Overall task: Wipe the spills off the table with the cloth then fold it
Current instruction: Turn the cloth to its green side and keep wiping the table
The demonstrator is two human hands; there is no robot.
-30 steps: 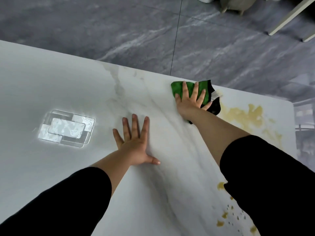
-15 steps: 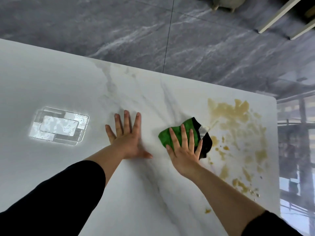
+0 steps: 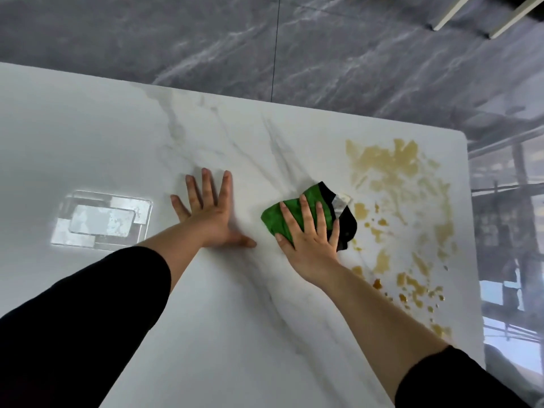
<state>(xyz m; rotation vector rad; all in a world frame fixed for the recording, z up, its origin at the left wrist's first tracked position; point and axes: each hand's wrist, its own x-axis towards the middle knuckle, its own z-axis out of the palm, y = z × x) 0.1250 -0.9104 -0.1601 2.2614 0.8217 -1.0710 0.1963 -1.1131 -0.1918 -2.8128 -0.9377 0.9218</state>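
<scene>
A crumpled green and black cloth point(image 3: 275, 216) lies on the white marble table point(image 3: 223, 319). My right hand point(image 3: 312, 240) presses flat on top of it, fingers spread, covering much of the cloth. To the right of the cloth, yellow-brown spills point(image 3: 391, 163) spread in smears and drops toward the table's right edge. My left hand point(image 3: 210, 213) rests flat on the bare tabletop, palm down, fingers apart, a little left of the cloth.
A bright ceiling-light reflection point(image 3: 101, 220) shows on the table at the left. The table's far edge and rounded right corner point(image 3: 462, 136) border a grey marble floor point(image 3: 323, 54). White furniture legs point(image 3: 453, 10) stand at the top right.
My right hand has slid the cloth from the table's far edge back toward me, to the left of the spill. Over the last half second it has hardly moved. My left hand stays planted.
</scene>
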